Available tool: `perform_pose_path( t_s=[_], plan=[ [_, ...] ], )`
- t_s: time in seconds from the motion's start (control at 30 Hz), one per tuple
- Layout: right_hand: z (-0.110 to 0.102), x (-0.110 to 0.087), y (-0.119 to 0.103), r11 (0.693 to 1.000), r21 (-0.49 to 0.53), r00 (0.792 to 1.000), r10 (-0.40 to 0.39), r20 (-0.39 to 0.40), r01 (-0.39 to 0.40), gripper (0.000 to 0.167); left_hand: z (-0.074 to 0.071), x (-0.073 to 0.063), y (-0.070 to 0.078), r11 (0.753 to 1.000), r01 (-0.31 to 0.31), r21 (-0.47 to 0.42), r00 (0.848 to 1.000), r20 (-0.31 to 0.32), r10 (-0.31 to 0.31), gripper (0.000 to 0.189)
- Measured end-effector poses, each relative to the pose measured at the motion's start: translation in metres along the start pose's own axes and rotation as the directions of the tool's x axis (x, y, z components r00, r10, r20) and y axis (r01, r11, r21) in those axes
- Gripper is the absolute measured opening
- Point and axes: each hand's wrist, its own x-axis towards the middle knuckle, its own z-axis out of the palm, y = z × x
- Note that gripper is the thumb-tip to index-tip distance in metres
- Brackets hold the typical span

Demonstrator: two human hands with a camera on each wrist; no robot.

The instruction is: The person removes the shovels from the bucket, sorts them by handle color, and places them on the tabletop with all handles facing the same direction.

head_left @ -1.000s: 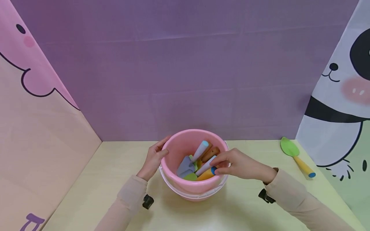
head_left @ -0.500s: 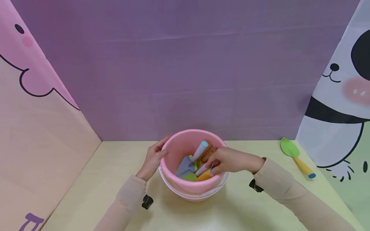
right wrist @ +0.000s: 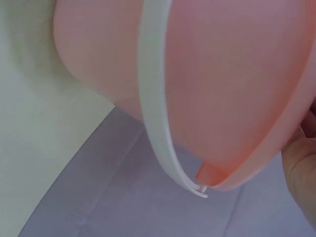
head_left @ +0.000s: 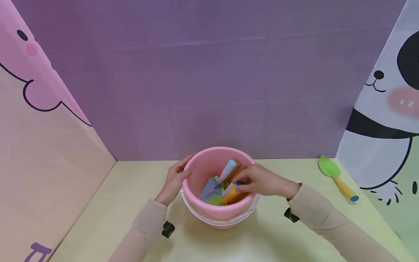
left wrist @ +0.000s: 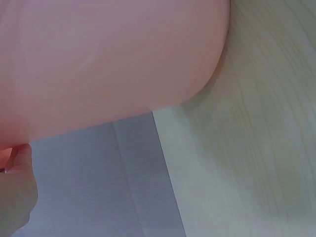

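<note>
While the round pink plastic bucket (head_left: 203, 163) is gripped at its rim by the left hand (head_left: 172, 182), the blue-ended yellow-orange handle (head_left: 231, 194) inside it is pinched by the right hand (head_left: 263, 181) — a light, steady hold, clear of the grey-blue shovel (head_left: 210, 187), is best used.

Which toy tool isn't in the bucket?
The green shovel lying on the table at far right; the other tools are inside the pink bucket.

bucket (head_left: 204, 163) pink | bail (right wrist: 153, 69) white | held tool (head_left: 231, 195) orange-yellow, blue-ended | rear piece (head_left: 236, 169) perhaps brown
</note>
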Motion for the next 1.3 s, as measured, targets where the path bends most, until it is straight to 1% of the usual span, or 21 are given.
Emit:
perform_pose_path(
  t_s=[0.2,0.27,0.4,0.67,0.83,0.97,1.07,1.2,1.3],
  plan=[
    [0.007,0.001,0.005,0.999,0.042,0.994,-0.027,-0.103,0.032,0.021,0.001,0.001,-0.002,1.000,-0.004,-0.004,1.000,-0.008,0.004,0.051],
    [0.009,0.002,0.005,0.998,0.054,0.992,-0.030,-0.122,0.037,0.021,0.002,0.001,-0.002,1.000,-0.002,-0.002,1.000,-0.011,0.002,0.051],
    [0.013,0.004,0.007,0.999,0.036,0.990,-0.032,-0.140,0.037,0.024,0.003,0.001,0.000,1.000,0.002,-0.001,1.000,-0.013,-0.002,0.052],
    [0.016,0.009,0.006,1.000,-0.016,0.995,-0.022,-0.098,0.020,0.031,0.004,0.000,0.000,1.000,0.001,0.006,1.000,-0.005,-0.001,0.052],
    [0.017,0.015,0.005,0.998,-0.062,0.996,-0.017,-0.085,0.011,0.029,0.004,0.000,0.001,1.000,0.005,0.012,1.000,-0.003,-0.005,0.052],
    [0.019,0.021,0.001,0.996,-0.080,0.999,0.026,-0.039,-0.029,0.025,0.004,-0.001,0.002,1.000,0.006,0.008,1.000,-0.014,-0.006,0.052],
    [0.021,0.026,-0.001,0.993,-0.093,0.997,0.074,-0.005,-0.074,0.024,0.003,-0.002,0.002,1.000,0.006,0.001,1.000,-0.019,-0.006,0.051],
    [0.022,0.030,-0.004,0.988,-0.104,0.993,0.118,0.010,-0.117,0.023,0.004,-0.003,0.002,1.000,-0.006,0.002,1.000,-0.012,0.006,0.051],
    [0.023,0.030,-0.005,0.989,-0.092,0.993,0.121,0.018,-0.118,0.023,0.004,-0.003,0.002,1.000,-0.010,0.006,1.000,-0.010,0.010,0.051]
  ],
)
